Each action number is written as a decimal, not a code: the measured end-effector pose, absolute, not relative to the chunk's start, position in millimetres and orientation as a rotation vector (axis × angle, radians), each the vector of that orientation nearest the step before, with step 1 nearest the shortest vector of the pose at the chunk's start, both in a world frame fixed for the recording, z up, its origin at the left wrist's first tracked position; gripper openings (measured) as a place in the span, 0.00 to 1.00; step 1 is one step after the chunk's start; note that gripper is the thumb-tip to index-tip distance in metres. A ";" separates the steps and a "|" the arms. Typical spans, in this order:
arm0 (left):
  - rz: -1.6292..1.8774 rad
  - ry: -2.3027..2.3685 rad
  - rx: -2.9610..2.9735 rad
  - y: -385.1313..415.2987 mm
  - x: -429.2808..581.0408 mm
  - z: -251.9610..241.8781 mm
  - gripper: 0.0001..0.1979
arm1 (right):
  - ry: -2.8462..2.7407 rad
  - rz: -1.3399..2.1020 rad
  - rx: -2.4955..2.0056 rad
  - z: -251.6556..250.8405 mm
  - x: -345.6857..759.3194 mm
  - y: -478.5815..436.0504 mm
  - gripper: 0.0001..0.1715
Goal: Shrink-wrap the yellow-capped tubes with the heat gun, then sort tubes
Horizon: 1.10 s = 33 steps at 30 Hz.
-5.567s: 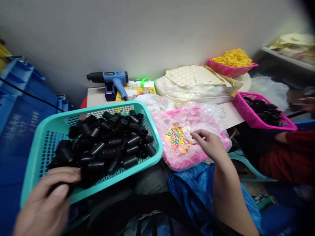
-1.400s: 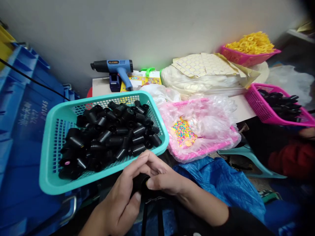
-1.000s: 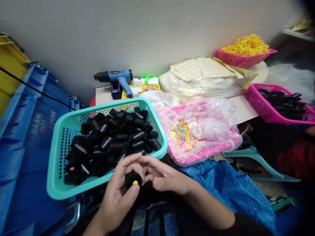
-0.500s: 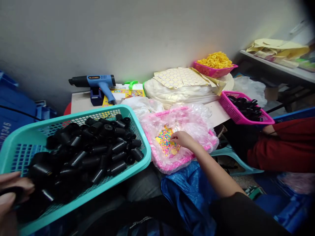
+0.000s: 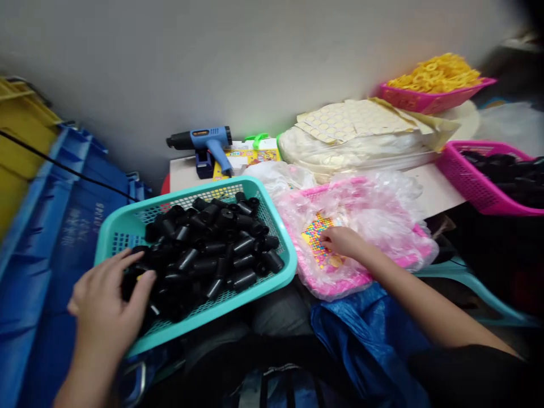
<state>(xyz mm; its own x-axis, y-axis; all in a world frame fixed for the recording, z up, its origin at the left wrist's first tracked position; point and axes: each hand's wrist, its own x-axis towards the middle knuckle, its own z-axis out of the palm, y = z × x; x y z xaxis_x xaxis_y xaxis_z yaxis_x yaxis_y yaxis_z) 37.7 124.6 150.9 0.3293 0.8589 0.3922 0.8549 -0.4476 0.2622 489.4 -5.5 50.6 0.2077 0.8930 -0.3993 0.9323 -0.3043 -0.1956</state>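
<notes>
My left hand (image 5: 108,294) reaches over the left end of a turquoise basket (image 5: 283,238) full of short black cylinders (image 5: 204,248). Its thumb and fingers are curved round one black cylinder, beside which a small yellow spot shows. In a pink basket (image 5: 312,284) lined with clear plastic lie many tiny coloured beads or dots (image 5: 317,235), with a few yellow discs (image 5: 337,261) among them. My right hand (image 5: 342,241) is down at these, fingertips pressed together at their right edge. Whatever it pinches is hidden or too small to name.
A blue heat gun (image 5: 212,139) rests on a stand at the back. Yellow dotted sheets (image 5: 352,122) top a wrapped stack. Pink baskets hold yellow pieces (image 5: 437,73) and black pieces (image 5: 505,173). Blue crates (image 5: 80,226) stand left; a blue plastic sheet (image 5: 369,340) hangs in front.
The view has swung left, bringing my left hand and the crates further into sight. My left hand has moved in over the black cylinders. My right hand stays at the coloured beads.
</notes>
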 end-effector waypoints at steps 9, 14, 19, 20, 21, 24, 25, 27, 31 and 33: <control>0.567 1.124 2.738 104.7 80.7 148.3 0.20 | 1.895 -0.550 3.047 89.7 470.9 -18.1 0.10; 0.822 1.157 2.294 82.1 91.5 154.8 0.13 | 2.171 -1.658 3.377 143.0 385.8 -36.3 0.14; 0.636 0.833 1.851 36.5 97.3 154.4 0.20 | 2.325 -2.514 2.702 165.1 311.9 -29.0 0.05; 0.577 0.812 1.878 31.1 97.9 152.5 0.21 | 2.434 -2.448 2.637 164.8 305.0 -24.9 0.04; 0.547 0.808 1.918 27.6 98.2 150.5 0.22 | 2.531 -2.363 2.594 163.7 300.4 -21.0 0.03; 0.548 0.814 1.998 24.6 97.3 146.2 0.21 | 2.609 -2.257 2.478 158.1 294.4 -12.7 0.03; 0.548 0.806 2.008 25.0 96.7 145.3 0.22 | 2.567 -2.288 2.462 156.0 293.6 -11.5 0.03; 0.523 0.788 2.025 26.0 95.2 143.9 0.23 | 2.476 -2.380 2.438 151.9 292.2 -10.7 0.04; 0.527 0.743 2.059 27.2 93.9 141.4 0.23 | 2.354 -2.618 2.344 144.5 287.5 -11.5 0.05; 0.557 0.699 2.058 27.5 95.1 141.1 0.22 | 2.251 -2.847 2.253 142.3 284.4 -12.4 0.08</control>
<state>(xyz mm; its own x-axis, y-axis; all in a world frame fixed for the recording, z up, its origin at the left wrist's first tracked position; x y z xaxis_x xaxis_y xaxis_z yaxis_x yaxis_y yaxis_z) 95.1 27.5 141.1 0.7423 0.6581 0.1262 0.2696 -0.4658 0.8428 284.4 -12.4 142.3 -0.0299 0.9992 -0.0250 -0.2062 -0.0306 -0.9780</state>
